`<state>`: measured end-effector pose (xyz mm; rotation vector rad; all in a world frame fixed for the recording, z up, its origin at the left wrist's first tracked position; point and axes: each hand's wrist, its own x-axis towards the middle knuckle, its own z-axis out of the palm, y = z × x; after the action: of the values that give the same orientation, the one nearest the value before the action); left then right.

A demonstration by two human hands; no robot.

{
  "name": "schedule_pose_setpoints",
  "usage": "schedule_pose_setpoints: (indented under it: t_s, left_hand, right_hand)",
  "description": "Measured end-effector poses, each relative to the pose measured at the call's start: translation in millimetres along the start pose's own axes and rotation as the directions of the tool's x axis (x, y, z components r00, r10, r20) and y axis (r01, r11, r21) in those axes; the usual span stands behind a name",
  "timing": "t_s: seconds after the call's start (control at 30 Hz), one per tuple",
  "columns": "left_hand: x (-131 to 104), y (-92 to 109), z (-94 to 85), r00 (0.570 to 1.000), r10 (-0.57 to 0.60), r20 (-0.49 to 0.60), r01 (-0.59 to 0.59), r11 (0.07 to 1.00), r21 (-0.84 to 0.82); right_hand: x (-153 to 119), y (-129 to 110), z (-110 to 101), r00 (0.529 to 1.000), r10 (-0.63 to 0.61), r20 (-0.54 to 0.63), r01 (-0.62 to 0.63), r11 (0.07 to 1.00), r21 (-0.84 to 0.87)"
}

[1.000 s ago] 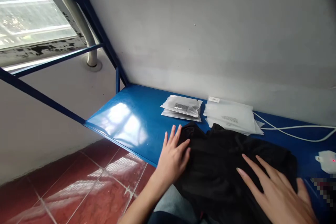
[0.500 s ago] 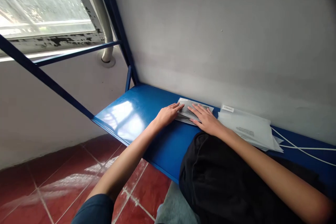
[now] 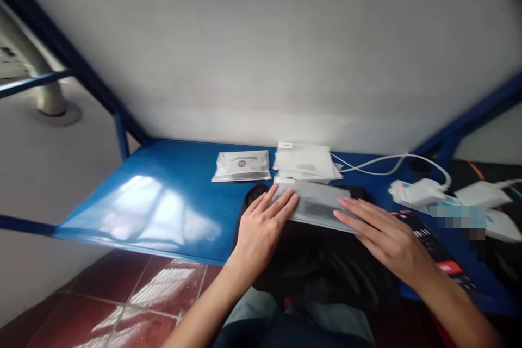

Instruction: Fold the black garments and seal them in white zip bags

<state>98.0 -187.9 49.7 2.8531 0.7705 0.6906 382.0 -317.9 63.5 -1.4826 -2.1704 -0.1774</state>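
Observation:
A translucent plastic pouch [image 3: 320,205] with dark print lies over the edge of a black cloth item [image 3: 322,266] in front of me. My left hand [image 3: 261,225] rests on the pouch's left end, its fingers stretched out and the thumb hidden. My right hand [image 3: 385,234] has its fingers extended flat on the pouch's right end; its thumb is hidden too. Behind the pouch sits a stack of similar whitish pouches [image 3: 304,159] with a small label. To the left of that stack is another pouch [image 3: 241,166] with a round dark logo, apart from both hands.
The blue shelf [image 3: 183,174] meets a grey wall. A white cable [image 3: 383,160] runs right to white plugs and a power strip [image 3: 424,193]. A black-and-red package [image 3: 424,234] lies beside my right forearm. Red floor tiles [image 3: 134,288] show below the shelf.
My view has turned right. Both hands have left the pouch on the left and now lie on a different pouch nearer me. The left pouch stays on the shelf.

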Motion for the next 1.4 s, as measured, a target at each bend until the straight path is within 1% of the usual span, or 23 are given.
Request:
schedule_pose_setpoints:
  t_s: [0.07, 0.1, 0.17, 0.2, 0.23, 0.33, 0.4, 0.47, 0.53, 0.57, 0.67, 0.73, 0.8, 0.83, 0.9, 0.97, 1.03, 1.1, 1.23, 1.3, 1.33, 1.37, 1.4]
  left_hand:
    - [-11.2, 20.7, 27.5, 0.986, -0.095, 0.140, 0.094, 0.996, 0.013]
    - [-13.2, 29.7, 37.4, 0.975, -0.132, 0.176, 0.127, 0.991, 0.040]
    - [-9.1, 48.0, 48.7, 0.972, -0.160, 0.169, 0.148, 0.985, 0.084]
    - [-3.7, 57.7, 51.5, 0.980, -0.137, 0.147, 0.127, 0.989, 0.077]
    - [3.0, 67.6, 53.8, 0.988, -0.089, 0.129, 0.084, 0.996, 0.043]
    - [24.0, 94.4, 64.7, 0.994, 0.077, 0.080, -0.067, 0.991, -0.118]
    - [34.2, 105.5, 75.6, 0.993, 0.113, 0.017, -0.109, 0.980, -0.166]
    - [40.0, 110.0, 83.8, 0.992, 0.113, -0.048, -0.119, 0.979, -0.167]
    - [42.0, 108.2, 84.5, 0.989, 0.123, -0.080, -0.134, 0.979, -0.154]
    - [41.4, 104.7, 81.5, 0.988, 0.135, -0.081, -0.145, 0.979, -0.142]
    - [30.5, 82.6, 62.4, 0.989, 0.132, -0.065, -0.136, 0.988, -0.068]
    - [13.7, 61.2, 46.8, 0.995, 0.071, -0.072, -0.071, 0.997, 0.000]
    - [-8.0, 40.9, 34.0, 0.996, -0.019, -0.089, 0.024, 0.998, 0.052]
    - [-18.7, 33.3, 29.3, 0.995, -0.063, -0.084, 0.068, 0.996, 0.065]
    - [-34.7, 25.0, 23.5, 0.990, -0.137, -0.029, 0.138, 0.988, 0.063]
    - [-39.5, 25.3, 21.4, 0.984, -0.172, 0.050, 0.171, 0.985, 0.028]
    - [-32.8, 31.0, 21.4, 0.983, -0.158, 0.095, 0.160, 0.987, -0.020]
    - [-19.4, 37.7, 21.7, 0.988, -0.096, 0.119, 0.102, 0.994, -0.046]
    - [4.0, 44.6, 21.0, 0.984, 0.015, 0.177, -0.008, 0.999, -0.040]
    - [8.3, 45.3, 22.3, 0.988, 0.042, 0.151, -0.038, 0.999, -0.034]
    - [8.8, 45.9, 24.2, 0.993, 0.052, 0.107, -0.050, 0.999, -0.019]
    - [8.6, 47.2, 27.2, 0.998, 0.058, 0.038, -0.059, 0.998, 0.002]
    - [7.9, 49.2, 31.3, 0.997, 0.060, -0.057, -0.059, 0.998, 0.026]
  right_hand:
    - [-49.9, 3.1, 2.4, 0.993, 0.121, -0.016, -0.120, 0.992, 0.045]
    - [-67.1, 4.2, 5.5, 0.985, 0.171, -0.015, -0.169, 0.983, 0.076]
    - [-86.0, 5.2, 12.9, 0.972, 0.235, -0.009, -0.232, 0.963, 0.133]
    - [-89.1, 5.2, 16.5, 0.967, 0.254, -0.018, -0.249, 0.957, 0.151]
    - [-89.5, 4.8, 19.8, 0.962, 0.268, -0.041, -0.259, 0.953, 0.161]
    - [-83.7, 3.2, 27.2, 0.957, 0.266, -0.112, -0.245, 0.955, 0.169]
    - [-79.7, 3.0, 30.3, 0.956, 0.245, -0.161, -0.218, 0.962, 0.167]
    - [-77.1, 4.2, 31.8, 0.954, 0.223, -0.201, -0.194, 0.968, 0.157]
    - [-76.2, 7.2, 31.3, 0.957, 0.192, -0.217, -0.167, 0.978, 0.128]
    - [-76.9, 9.5, 30.4, 0.962, 0.171, -0.215, -0.152, 0.983, 0.104]
    - [-85.8, 18.4, 27.1, 0.966, 0.128, -0.222, -0.134, 0.991, -0.009]
    - [-96.9, 24.5, 26.8, 0.960, 0.125, -0.251, -0.155, 0.983, -0.102]
    - [-108.1, 28.5, 29.1, 0.954, 0.134, -0.268, -0.184, 0.968, -0.169]
    - [-112.5, 29.3, 30.9, 0.955, 0.148, -0.256, -0.198, 0.963, -0.183]
    - [-117.2, 28.4, 33.2, 0.964, 0.202, -0.174, -0.231, 0.959, -0.166]
    - [-116.7, 25.8, 31.1, 0.960, 0.274, -0.062, -0.280, 0.954, -0.111]
    - [-112.5, 22.7, 23.1, 0.946, 0.324, 0.001, -0.324, 0.945, -0.056]
    - [-106.5, 18.5, 11.2, 0.940, 0.341, -0.004, -0.341, 0.940, -0.006]
    - [-91.7, 1.9, -8.3, 0.949, 0.310, -0.065, -0.302, 0.947, 0.107]
    - [-81.8, -10.6, -9.4, 0.955, 0.289, -0.066, -0.275, 0.947, 0.165]
    - [-75.8, -17.4, -7.1, 0.959, 0.277, -0.064, -0.260, 0.946, 0.195]
    - [-69.0, -24.3, -2.8, 0.962, 0.263, -0.069, -0.242, 0.944, 0.223]
    - [-61.5, -31.1, 3.2, 0.966, 0.243, -0.085, -0.216, 0.946, 0.243]
